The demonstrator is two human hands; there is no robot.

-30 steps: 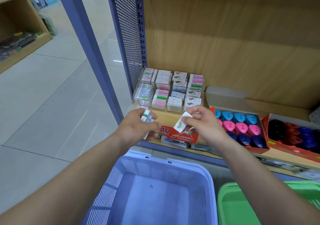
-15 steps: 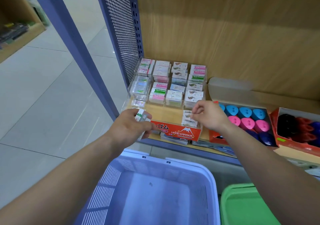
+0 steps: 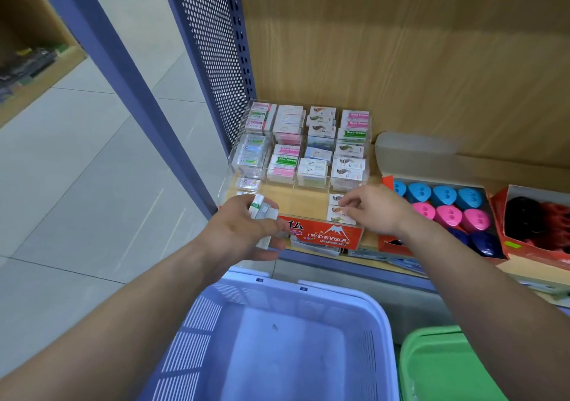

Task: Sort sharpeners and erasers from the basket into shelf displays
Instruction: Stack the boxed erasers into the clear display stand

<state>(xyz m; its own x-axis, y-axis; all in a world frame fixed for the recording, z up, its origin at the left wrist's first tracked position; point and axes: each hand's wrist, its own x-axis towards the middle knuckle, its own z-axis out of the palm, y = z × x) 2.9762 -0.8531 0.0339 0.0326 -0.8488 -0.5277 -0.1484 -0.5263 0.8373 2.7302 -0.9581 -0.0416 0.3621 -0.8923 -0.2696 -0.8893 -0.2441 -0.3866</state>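
Observation:
A clear tiered eraser display (image 3: 320, 235) with a red "Hard Eraser" front sits on the wooden shelf, its back rows full of wrapped erasers (image 3: 285, 161). My left hand (image 3: 243, 231) grips a small stack of wrapped erasers (image 3: 261, 210) at the display's front left. My right hand (image 3: 376, 209) pinches a white eraser (image 3: 336, 212) lying in the front right slot. Blue and pink sharpeners (image 3: 444, 203) fill a red box to the right. The purple basket (image 3: 385, 317) below looks empty.
A second red box (image 3: 505, 234) with black and red sharpeners stands at the far right. A green basket (image 3: 438, 366) sits beside the purple one. A perforated purple upright (image 3: 212, 48) borders the shelf on the left; tiled floor lies beyond.
My right hand brought one eraser down from mid-air into the display's front right slot. My left hand stayed at the front left with its erasers. The view moved closer.

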